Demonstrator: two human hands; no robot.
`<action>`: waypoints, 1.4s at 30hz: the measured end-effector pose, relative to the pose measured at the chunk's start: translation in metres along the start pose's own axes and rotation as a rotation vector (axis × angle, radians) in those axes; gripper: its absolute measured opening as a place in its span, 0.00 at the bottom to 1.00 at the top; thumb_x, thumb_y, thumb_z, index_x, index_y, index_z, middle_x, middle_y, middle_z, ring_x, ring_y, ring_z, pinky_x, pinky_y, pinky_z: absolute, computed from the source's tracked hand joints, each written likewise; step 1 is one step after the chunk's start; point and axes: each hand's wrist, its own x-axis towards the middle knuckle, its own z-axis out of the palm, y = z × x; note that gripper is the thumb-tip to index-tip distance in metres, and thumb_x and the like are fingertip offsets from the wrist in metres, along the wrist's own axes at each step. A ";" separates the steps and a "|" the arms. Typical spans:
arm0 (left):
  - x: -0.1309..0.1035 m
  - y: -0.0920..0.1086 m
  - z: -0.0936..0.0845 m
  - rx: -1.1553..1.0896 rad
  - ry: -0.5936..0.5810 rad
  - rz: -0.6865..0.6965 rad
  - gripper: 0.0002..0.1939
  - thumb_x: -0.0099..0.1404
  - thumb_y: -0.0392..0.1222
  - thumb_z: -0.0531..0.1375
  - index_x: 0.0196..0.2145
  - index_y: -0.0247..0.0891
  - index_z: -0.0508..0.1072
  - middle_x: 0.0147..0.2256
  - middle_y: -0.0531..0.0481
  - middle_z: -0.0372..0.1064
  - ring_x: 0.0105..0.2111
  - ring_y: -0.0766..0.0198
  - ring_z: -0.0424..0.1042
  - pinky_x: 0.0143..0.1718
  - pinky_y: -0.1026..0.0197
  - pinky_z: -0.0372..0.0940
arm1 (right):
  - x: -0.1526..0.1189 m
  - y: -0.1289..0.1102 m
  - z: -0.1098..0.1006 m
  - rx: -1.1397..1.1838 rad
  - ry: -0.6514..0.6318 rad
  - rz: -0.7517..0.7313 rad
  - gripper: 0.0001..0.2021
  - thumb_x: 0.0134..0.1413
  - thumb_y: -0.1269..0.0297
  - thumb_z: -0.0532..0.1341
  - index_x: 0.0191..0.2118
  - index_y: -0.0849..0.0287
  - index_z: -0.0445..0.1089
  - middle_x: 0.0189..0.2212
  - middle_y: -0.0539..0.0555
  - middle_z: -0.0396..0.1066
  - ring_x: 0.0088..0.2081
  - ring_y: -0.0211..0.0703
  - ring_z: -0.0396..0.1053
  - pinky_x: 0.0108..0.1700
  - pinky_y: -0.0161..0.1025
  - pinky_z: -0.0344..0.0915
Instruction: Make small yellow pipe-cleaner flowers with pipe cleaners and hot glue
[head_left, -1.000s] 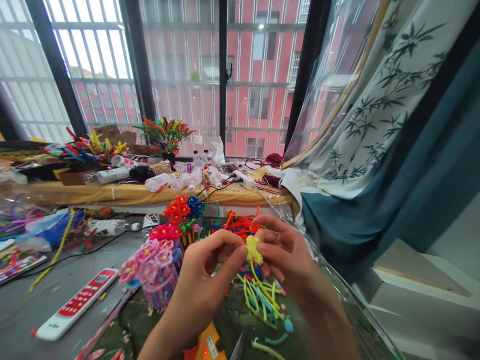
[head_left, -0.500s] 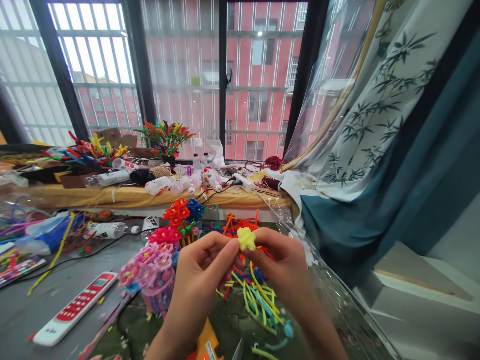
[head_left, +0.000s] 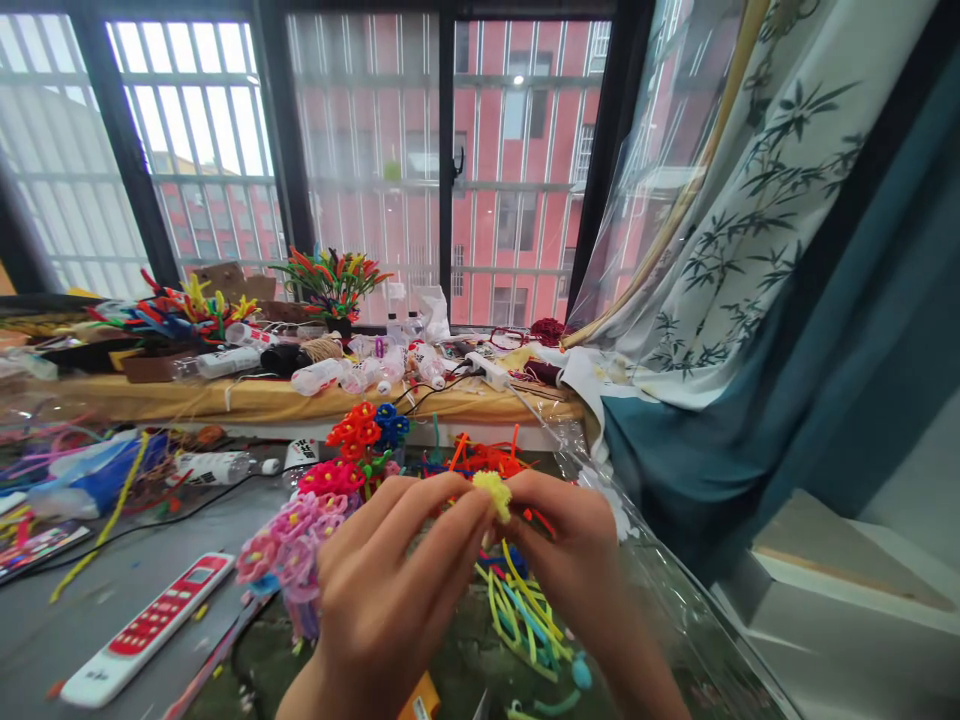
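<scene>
A small fuzzy yellow piece [head_left: 491, 492] sits between the fingertips of both hands above the table. From the left, my left hand [head_left: 409, 560] pinches it, with the back of the hand turned more toward the camera. My right hand [head_left: 566, 540] pinches its right side, fingers bent. The hands nearly meet at the piece and hide its lower part. Beyond my left hand, pink and purple fuzzy flowers [head_left: 296, 545] stand in a bunch, with red and blue flowers [head_left: 356, 428] behind. Yellow, green and blue fuzzy stems [head_left: 525, 620] lie below my right hand.
A white and red remote control [head_left: 150, 630] lies on the grey table at left. An orange object [head_left: 421, 695] and a partly visible blade tip [head_left: 481, 706] are near the bottom edge. Plastic bottles [head_left: 319, 375] line the windowsill. Orange-red stems [head_left: 495, 458] lie behind the hands.
My left hand has rolled over and its fingers have come forward around the yellow piece, covering more of the pink flowers. The yellow piece has turned and moved slightly down.
</scene>
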 end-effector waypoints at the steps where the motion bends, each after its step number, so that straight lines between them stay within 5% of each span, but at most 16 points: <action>1: 0.001 0.000 -0.001 0.032 -0.001 0.027 0.08 0.61 0.28 0.65 0.39 0.33 0.76 0.36 0.47 0.78 0.33 0.64 0.73 0.39 0.62 0.65 | 0.000 -0.002 0.000 -0.031 -0.016 -0.009 0.07 0.59 0.71 0.62 0.30 0.59 0.76 0.23 0.48 0.74 0.26 0.36 0.70 0.30 0.29 0.63; 5: 0.001 0.000 -0.002 0.099 -0.023 0.060 0.05 0.63 0.34 0.65 0.38 0.32 0.76 0.33 0.48 0.78 0.32 0.62 0.73 0.37 0.60 0.65 | -0.001 -0.007 0.000 -0.135 -0.066 -0.046 0.07 0.58 0.74 0.61 0.30 0.60 0.73 0.24 0.49 0.72 0.25 0.36 0.68 0.29 0.29 0.60; 18: -0.005 -0.012 -0.007 -0.172 -0.149 0.004 0.14 0.62 0.21 0.57 0.41 0.35 0.70 0.34 0.48 0.75 0.32 0.64 0.70 0.36 0.63 0.67 | -0.002 -0.010 -0.005 0.001 -0.261 0.139 0.13 0.62 0.66 0.58 0.24 0.58 0.65 0.20 0.46 0.64 0.24 0.35 0.62 0.28 0.33 0.55; 29: -0.001 -0.010 -0.010 -0.126 -0.185 -0.130 0.05 0.64 0.30 0.62 0.37 0.37 0.71 0.30 0.53 0.73 0.29 0.68 0.71 0.33 0.67 0.64 | 0.001 -0.011 0.002 -0.041 -0.184 0.172 0.12 0.62 0.66 0.56 0.26 0.58 0.66 0.21 0.47 0.65 0.24 0.35 0.62 0.27 0.33 0.57; 42: 0.001 0.000 -0.007 -0.259 -0.209 -0.293 0.07 0.65 0.28 0.58 0.33 0.39 0.69 0.27 0.54 0.68 0.27 0.68 0.67 0.32 0.66 0.62 | 0.001 -0.009 -0.004 0.035 -0.263 0.231 0.10 0.61 0.67 0.57 0.27 0.58 0.66 0.23 0.45 0.63 0.25 0.35 0.60 0.29 0.33 0.56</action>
